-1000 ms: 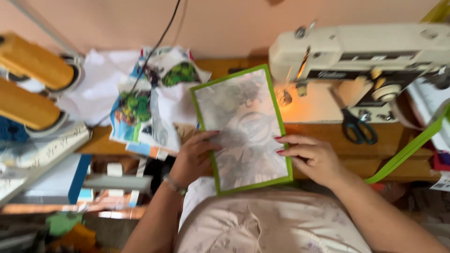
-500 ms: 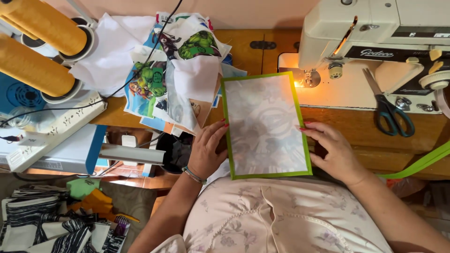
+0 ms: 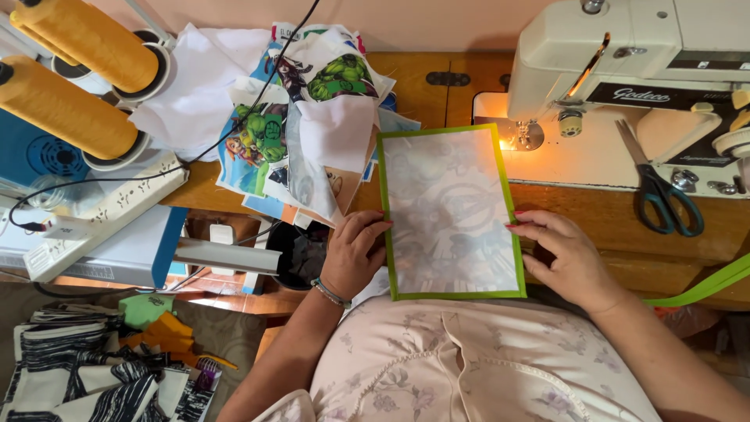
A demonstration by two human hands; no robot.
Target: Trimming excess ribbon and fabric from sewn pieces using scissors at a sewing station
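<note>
At the front edge of a wooden sewing table (image 3: pixel 437 86), both hands frame a rectangular fabric panel (image 3: pixel 449 211), pale with a faint print and bound in green trim. Left hand (image 3: pixel 351 254): fingers curled, tips pressing the panel's left green border; beaded bracelet on the wrist. Right hand (image 3: pixel 566 254): fingers loosely bent, red-nailed tips touching the right border near mid-height. Neither hand is clenched; both pin the panel by its edges, not lifting it. Panel lies flat, long side running away from the person, near end overhanging the table edge toward the lap, far end just beside the needle area of a cream sewing machine (image 3: pixel 641 47), whose lamp lights the bed.

Teal-handled scissors (image 3: pixel 660 195) lie on the machine bed, right of the panel, apart from it. Strip of green binding tape (image 3: pixel 703 285) runs off to the right, beyond the right hand. Left of the panel, a heap of cartoon-print fabric pieces (image 3: pixel 305 125) and white cloth (image 3: pixel 199 86), the heap's edge touching or overlapping the panel's left corner; cannot tell which. Further left: two cones of yellow thread (image 3: pixel 70 101), a white power strip (image 3: pixel 101 219) with a black cable. Striped black-and-white cloth (image 3: pixel 86 383) on the floor, lower left.
</note>
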